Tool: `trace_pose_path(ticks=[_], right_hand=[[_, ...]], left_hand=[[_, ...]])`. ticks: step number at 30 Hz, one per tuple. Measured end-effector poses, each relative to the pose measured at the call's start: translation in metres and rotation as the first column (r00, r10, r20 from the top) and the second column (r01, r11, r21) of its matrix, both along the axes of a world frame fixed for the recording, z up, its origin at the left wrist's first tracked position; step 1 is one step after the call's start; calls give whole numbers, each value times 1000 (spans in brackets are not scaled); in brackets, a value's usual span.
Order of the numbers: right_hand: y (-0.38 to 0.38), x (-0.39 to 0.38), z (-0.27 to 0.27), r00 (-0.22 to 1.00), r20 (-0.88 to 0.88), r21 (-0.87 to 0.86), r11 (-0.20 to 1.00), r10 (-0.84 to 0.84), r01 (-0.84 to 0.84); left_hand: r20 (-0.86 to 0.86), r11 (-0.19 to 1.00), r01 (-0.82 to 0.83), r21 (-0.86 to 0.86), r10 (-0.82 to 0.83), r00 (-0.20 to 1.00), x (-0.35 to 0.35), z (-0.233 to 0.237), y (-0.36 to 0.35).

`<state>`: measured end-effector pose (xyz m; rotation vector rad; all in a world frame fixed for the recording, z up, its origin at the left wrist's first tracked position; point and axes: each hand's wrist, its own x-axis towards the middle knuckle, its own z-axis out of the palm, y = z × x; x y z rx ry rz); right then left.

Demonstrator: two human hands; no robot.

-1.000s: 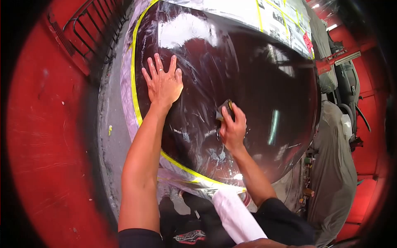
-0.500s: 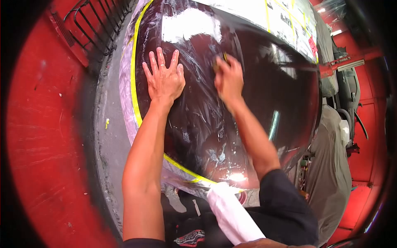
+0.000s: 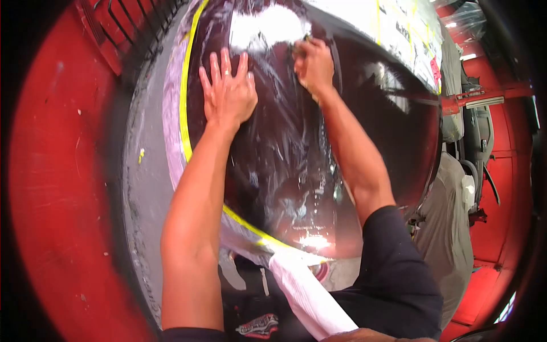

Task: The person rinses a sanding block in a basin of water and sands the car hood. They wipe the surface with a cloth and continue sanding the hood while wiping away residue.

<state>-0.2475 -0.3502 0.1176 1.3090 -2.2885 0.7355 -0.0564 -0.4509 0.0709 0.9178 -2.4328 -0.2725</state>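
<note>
A dark, glossy car panel (image 3: pixel 376 142), wet and streaked with whitish residue, fills the middle of the head view. My left hand (image 3: pixel 229 94) lies flat on its left part, fingers stretched and a ring on one of them. Over the panel's upper middle, my right hand (image 3: pixel 317 65) is closed round a small dark and yellowish pad (image 3: pixel 298 50), mostly hidden by the fingers. Yellow masking tape (image 3: pixel 183 108) runs along the panel's left and lower edges, with plastic sheeting (image 3: pixel 172 125) outside it.
Taped masking paper (image 3: pixel 393 23) covers the area beyond the panel. A white cloth (image 3: pixel 302 290) hangs near my body at the panel's lower edge. Grey-brown covers (image 3: pixel 447 228) drape something at the right. A black metal rack (image 3: pixel 137 23) stands at the upper left beside a red wall (image 3: pixel 51 159).
My right hand has slid up the panel with the pad, away from my body. My left hand stays flat in nearly the same place; the view has shifted slightly.
</note>
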Motion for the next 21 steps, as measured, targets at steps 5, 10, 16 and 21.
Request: trace_pose_path(ticks=[5,10,16,21], right_hand=[[135,151,-19,334,928,-314,835,168,453],[147,132,-51,897,430,-198,960,-99,200],[50,27,-10,999,-7,-47,998,-46,46],[181,133,-45,997,-22,-34,997,-76,76]], left_hand=[[-15,997,-14,-73,13,1000,-5,-6,-2],[6,999,-2,-38,2,1000,-2,4,1],[31,999,5,-53,-3,1000,-4,4,-1],[94,999,-2,-54,7,996,-6,5,-3]])
